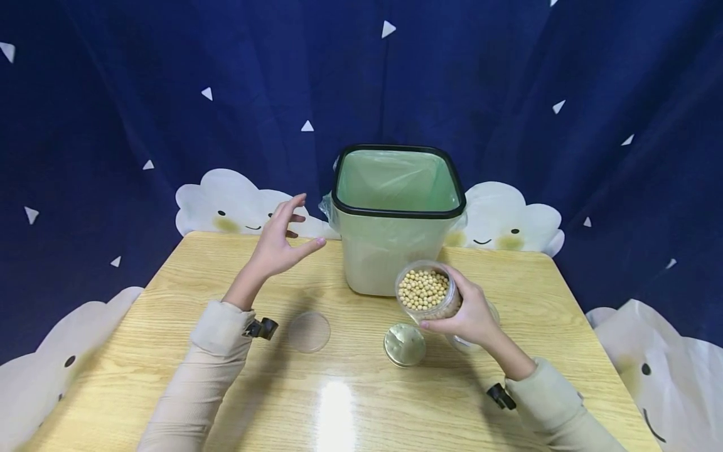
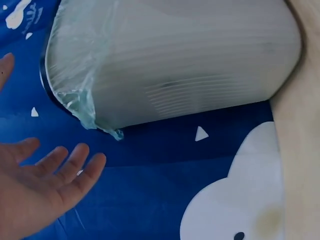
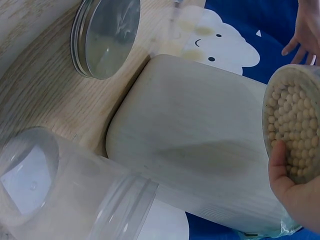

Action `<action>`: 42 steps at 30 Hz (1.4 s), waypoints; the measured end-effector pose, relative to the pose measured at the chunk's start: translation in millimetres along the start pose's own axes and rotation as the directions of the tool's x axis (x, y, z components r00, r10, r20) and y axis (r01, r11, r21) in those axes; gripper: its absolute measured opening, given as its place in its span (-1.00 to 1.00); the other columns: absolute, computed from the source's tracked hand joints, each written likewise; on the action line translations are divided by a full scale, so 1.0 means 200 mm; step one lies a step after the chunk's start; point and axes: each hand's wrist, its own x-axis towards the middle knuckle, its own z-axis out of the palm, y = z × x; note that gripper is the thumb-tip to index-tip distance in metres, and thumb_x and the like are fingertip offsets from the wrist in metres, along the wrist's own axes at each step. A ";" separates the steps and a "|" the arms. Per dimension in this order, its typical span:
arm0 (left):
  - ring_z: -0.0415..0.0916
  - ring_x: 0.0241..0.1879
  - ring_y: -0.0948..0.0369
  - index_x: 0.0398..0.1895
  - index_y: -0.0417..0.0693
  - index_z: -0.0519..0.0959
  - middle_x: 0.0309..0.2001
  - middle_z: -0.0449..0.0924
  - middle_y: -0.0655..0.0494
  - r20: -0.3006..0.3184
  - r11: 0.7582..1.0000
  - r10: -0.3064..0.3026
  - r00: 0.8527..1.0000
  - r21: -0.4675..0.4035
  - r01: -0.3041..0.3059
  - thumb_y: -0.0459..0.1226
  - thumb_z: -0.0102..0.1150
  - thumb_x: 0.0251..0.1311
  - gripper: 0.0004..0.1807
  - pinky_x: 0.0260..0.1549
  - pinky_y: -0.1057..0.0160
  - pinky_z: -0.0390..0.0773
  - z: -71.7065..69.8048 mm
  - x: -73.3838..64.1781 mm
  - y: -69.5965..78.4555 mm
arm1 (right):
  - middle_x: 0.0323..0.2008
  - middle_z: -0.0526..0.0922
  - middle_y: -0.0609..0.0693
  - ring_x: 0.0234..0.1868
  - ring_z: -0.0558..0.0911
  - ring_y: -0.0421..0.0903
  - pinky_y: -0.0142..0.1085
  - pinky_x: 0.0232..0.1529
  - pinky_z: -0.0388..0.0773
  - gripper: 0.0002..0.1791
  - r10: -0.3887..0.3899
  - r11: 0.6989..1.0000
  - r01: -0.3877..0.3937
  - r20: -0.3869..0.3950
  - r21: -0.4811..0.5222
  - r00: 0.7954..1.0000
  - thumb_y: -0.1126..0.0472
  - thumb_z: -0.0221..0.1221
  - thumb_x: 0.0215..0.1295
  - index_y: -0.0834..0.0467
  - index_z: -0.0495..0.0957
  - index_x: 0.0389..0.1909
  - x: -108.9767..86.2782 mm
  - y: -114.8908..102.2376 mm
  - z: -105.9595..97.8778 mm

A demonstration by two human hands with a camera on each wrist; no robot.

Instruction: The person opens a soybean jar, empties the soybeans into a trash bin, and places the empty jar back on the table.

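My right hand (image 1: 465, 311) grips a clear round jar of pale dried soybeans (image 1: 422, 290), held in front of the bin with its open top tilted toward me. In the right wrist view my thumb lies against the end of the jar, where the soybeans (image 3: 295, 125) show. My left hand (image 1: 280, 242) is raised left of the bin, fingers spread and holding nothing. A pale bin (image 1: 375, 254) with a black rim and green plastic liner (image 1: 395, 179) stands at the back of the table. Its liner bunches over the outside (image 2: 85, 107).
A second clear jar (image 3: 90, 185) stands on the table, mostly hidden by my right hand in the head view. A silvery round lid (image 1: 404, 345) and a clear disc (image 1: 309, 331) lie on the wooden table (image 1: 226, 389). A blue curtain (image 1: 254, 75) hangs behind.
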 end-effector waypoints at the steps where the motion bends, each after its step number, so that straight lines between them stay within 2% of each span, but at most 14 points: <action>1: 0.40 0.00 -0.05 0.32 -0.15 0.15 0.16 0.25 -0.16 -0.002 1.000 -0.012 1.000 0.001 0.012 -0.24 0.35 -0.10 -0.13 -0.24 -0.01 0.50 0.00 0.02 0.01 | 0.01 0.49 0.23 -0.01 0.48 0.10 0.01 0.00 0.38 0.06 0.003 1.000 -0.003 0.001 -0.007 1.000 0.28 0.53 -0.52 0.24 0.29 0.21 0.00 -0.01 0.00; 7: 0.33 0.06 -0.05 0.36 -0.07 0.07 0.21 0.19 -0.13 0.016 0.992 -0.105 0.994 0.067 0.104 -0.11 0.35 -0.09 -0.06 -0.17 -0.02 0.45 0.00 0.11 0.04 | -0.04 0.49 0.33 -0.05 0.50 0.18 0.02 -0.03 0.39 -0.02 -0.004 0.999 0.004 0.010 -0.035 1.000 0.39 0.48 -0.50 0.40 0.29 0.14 0.01 -0.14 -0.02; 10: 0.33 0.07 -0.05 0.38 -0.04 0.04 0.22 0.17 -0.13 0.038 0.988 -0.132 0.991 0.087 0.128 -0.07 0.33 -0.08 -0.04 -0.13 -0.01 0.42 0.01 0.15 0.04 | -0.06 0.49 0.35 -0.07 0.50 0.22 0.07 -0.05 0.40 -0.04 -0.010 0.999 0.010 0.013 -0.037 1.000 0.40 0.47 -0.49 0.43 0.29 0.12 0.01 -0.18 -0.03; 18: 0.36 0.05 -0.08 0.39 -0.03 0.02 0.23 0.19 -0.17 0.086 0.985 -0.170 0.982 0.012 0.170 -0.08 0.27 0.00 -0.09 -0.07 0.02 0.42 0.08 0.22 0.04 | 0.01 0.49 0.24 -0.01 0.49 0.13 0.04 -0.01 0.38 0.05 0.013 1.000 -0.013 0.008 -0.025 1.000 0.25 0.53 -0.51 0.22 0.29 0.21 0.00 -0.01 -0.02; 26: 0.33 0.06 -0.06 0.40 -0.03 0.00 0.23 0.22 -0.15 0.109 0.982 -0.188 0.976 -0.010 0.190 -0.04 0.21 0.04 -0.11 -0.01 0.03 0.36 0.14 0.28 0.04 | 0.01 0.50 0.23 0.00 0.48 0.13 0.05 0.00 0.37 0.06 0.010 1.000 -0.010 0.002 -0.022 1.000 0.25 0.54 -0.53 0.22 0.29 0.21 0.00 0.01 -0.02; 29: 0.29 0.10 -0.04 0.39 -0.04 0.03 0.25 0.20 -0.16 0.109 0.981 -0.192 0.975 -0.012 0.195 -0.05 0.20 0.05 -0.13 0.02 0.04 0.34 0.15 0.29 0.04 | -0.01 0.51 0.25 -0.02 0.49 0.13 -0.05 0.00 0.38 0.03 0.003 1.000 -0.003 -0.002 -0.024 1.000 0.31 0.52 -0.51 0.28 0.30 0.19 0.01 -0.04 -0.03; 34: 0.24 0.15 0.03 0.35 -0.10 0.11 0.24 0.23 -0.15 0.092 0.982 -0.177 0.980 -0.049 0.182 -0.10 0.22 0.04 -0.18 0.07 0.06 0.28 0.17 0.30 0.05 | -0.05 0.51 0.32 -0.05 0.49 0.15 -0.43 -0.02 0.35 -0.06 -0.029 0.999 0.029 -0.014 -0.015 0.999 0.44 0.46 -0.50 0.42 0.31 0.12 0.02 -0.17 -0.06; 36: 0.25 0.14 0.04 0.35 -0.11 0.13 0.23 0.24 -0.14 0.088 0.980 -0.177 0.980 -0.075 0.184 -0.12 0.23 0.04 -0.19 0.07 0.06 0.28 0.18 0.30 0.04 | -0.04 0.50 0.33 -0.05 0.48 0.10 -0.52 -0.02 0.31 -0.07 -0.037 0.999 0.036 -0.020 -0.008 0.999 0.46 0.46 -0.50 0.45 0.31 0.10 0.02 -0.18 -0.07; 39: 0.26 0.14 0.05 0.35 -0.11 0.13 0.22 0.26 -0.15 0.087 0.975 -0.186 0.979 -0.108 0.194 -0.13 0.24 0.03 -0.19 0.08 0.07 0.28 0.19 0.30 0.04 | -0.04 0.50 0.34 -0.03 0.48 -0.05 -0.55 -0.01 0.30 -0.07 -0.059 0.998 0.059 -0.037 -0.004 0.998 0.47 0.46 -0.52 0.46 0.31 0.09 0.03 -0.17 -0.08; 42: 0.24 0.17 0.06 0.35 -0.09 0.13 0.23 0.25 -0.14 0.085 0.971 -0.192 0.978 -0.126 0.202 -0.13 0.25 0.03 -0.19 0.11 0.08 0.26 0.19 0.30 0.04 | -0.03 0.50 0.31 -0.02 0.45 -0.20 -0.54 0.02 0.28 -0.04 -0.077 0.997 0.078 -0.050 0.000 0.996 0.47 0.47 -0.55 0.42 0.32 0.11 0.04 -0.11 -0.10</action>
